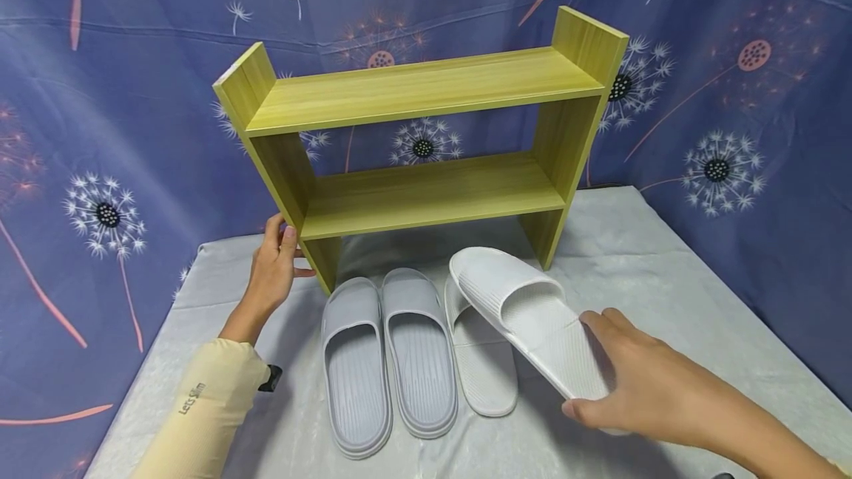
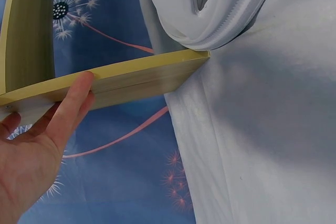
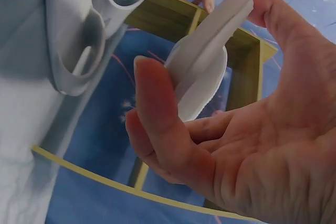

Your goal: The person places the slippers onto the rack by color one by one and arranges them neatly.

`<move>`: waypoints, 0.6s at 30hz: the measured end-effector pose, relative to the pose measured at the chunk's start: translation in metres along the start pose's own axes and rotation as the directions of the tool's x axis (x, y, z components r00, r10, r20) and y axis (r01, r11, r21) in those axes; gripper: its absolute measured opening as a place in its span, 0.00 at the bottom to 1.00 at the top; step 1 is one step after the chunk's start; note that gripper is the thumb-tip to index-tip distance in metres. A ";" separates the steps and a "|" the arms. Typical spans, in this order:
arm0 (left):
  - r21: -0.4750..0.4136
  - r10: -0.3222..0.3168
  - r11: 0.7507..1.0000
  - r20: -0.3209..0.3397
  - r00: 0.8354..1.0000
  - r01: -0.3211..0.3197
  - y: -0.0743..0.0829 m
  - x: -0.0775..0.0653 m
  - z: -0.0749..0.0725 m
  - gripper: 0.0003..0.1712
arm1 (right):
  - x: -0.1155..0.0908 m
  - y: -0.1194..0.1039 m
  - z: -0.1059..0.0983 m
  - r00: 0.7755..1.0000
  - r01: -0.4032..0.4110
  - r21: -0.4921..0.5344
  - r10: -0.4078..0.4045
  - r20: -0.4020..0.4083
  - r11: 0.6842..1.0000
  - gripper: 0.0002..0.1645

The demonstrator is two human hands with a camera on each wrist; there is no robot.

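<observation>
Over in the head view, we've got the white slipper (image 1: 509, 298) up in our right hand (image 1: 639, 383), thumb and fingers clamped on its heel end. It's tilted toe-up in front of the wooden rack (image 1: 426, 87), partly covering the other white slipper (image 1: 489, 375) on the worktop (image 1: 665, 279); we can't tell if the two touch. Two grey slippers (image 1: 419, 372) sit just beside that one, to its left.

Left wrist cam: our left hand (image 1: 269, 272) has its fingers spread apart and fairly straight, resting against the rack's side panel (image 2: 152, 80) rather than wrapped round it.

Right wrist cam shows the heel pinched across its width. We'd guess it's light, bendy foam, not fragile, maybe a bit slick. The heel hold works, but the toe could dip, so we'd grab nearer the strap for better balance.
</observation>
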State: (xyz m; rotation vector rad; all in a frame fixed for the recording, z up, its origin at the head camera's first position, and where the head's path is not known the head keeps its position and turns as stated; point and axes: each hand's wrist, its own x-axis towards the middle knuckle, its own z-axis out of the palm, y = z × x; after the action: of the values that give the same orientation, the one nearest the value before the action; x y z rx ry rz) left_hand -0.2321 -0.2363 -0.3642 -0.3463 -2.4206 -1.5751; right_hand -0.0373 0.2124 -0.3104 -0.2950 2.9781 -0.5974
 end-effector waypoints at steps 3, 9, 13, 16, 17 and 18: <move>-0.008 -0.005 1.000 -0.001 1.000 0.005 0.001 0.000 0.000 0.28 | 0.000 -0.003 -0.006 1.000 -0.003 0.002 0.003 0.005 1.000 0.55; -0.006 0.004 1.000 0.007 1.000 -0.004 0.000 -0.001 0.000 0.29 | -0.001 -0.009 -0.018 0.999 0.011 -0.001 -0.011 -0.031 1.000 0.55; -0.001 0.008 1.000 0.009 1.000 -0.008 0.000 -0.001 -0.001 0.29 | 0.000 -0.010 -0.028 0.998 0.027 -0.007 -0.027 -0.055 1.000 0.55; 0.003 0.004 1.000 0.009 1.000 -0.004 0.000 0.000 -0.001 0.29 | 0.002 -0.010 -0.036 0.997 0.032 -0.019 -0.033 -0.064 0.999 0.57; 0.003 0.001 1.000 0.009 1.000 -0.001 0.000 -0.001 -0.001 0.30 | 0.003 -0.010 -0.038 0.997 0.032 -0.022 -0.033 -0.064 0.999 0.58; 0.002 0.000 1.000 0.009 1.000 0.000 0.001 -0.001 -0.001 0.30 | 0.003 -0.010 -0.041 0.998 0.029 -0.025 -0.030 -0.062 0.999 0.58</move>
State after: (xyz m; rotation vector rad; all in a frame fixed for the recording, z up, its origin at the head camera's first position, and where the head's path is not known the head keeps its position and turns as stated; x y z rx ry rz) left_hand -0.2311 -0.2369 -0.3633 -0.3535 -2.4290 -1.5737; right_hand -0.0440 0.2177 -0.2693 -0.3291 3.0478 -0.5850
